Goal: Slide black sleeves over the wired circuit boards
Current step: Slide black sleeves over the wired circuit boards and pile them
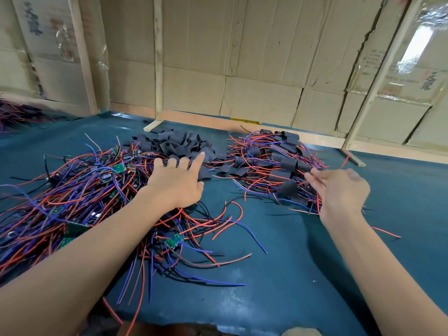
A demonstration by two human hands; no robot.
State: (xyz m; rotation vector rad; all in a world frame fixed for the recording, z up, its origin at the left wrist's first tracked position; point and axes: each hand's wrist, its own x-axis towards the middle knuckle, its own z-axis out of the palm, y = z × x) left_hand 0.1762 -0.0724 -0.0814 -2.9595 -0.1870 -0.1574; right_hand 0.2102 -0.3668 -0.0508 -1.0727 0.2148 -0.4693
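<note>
The head view looks down on a blue-green surface (278, 275) with a heap of loose black sleeves (179, 145) lying toward its back; this heap serves as the landmark here. Left of the heap and reaching toward the near edge spreads a big tangle of red, blue and black wires with small green circuit boards (118, 168) among them, none of them covered. One such board (174, 239) lies in front of the heap, well apart from it, among stray wire ends. Right of the heap sits a second pile (274, 163), in which black sleeves already wrap the boards and red and blue wires stick out all round.

The left hand (178, 181) is stretched out over the near edge of the heap, palm down. Its fingers (197, 160) are straight and spread wide, the tips on or just above the front sleeves; whether they press on them cannot be told. It holds nothing.

The right hand (339, 190) hangs at the right side of the sleeved pile, farther from the heap. Its fingers (312, 177) are blurred, loosely bent and close together, right against the wires at the pile's edge; whether they pinch a wire cannot be told.

Behind the heap stands a wall of cardboard sheets (242, 57) on wooden battens (158, 57).
</note>
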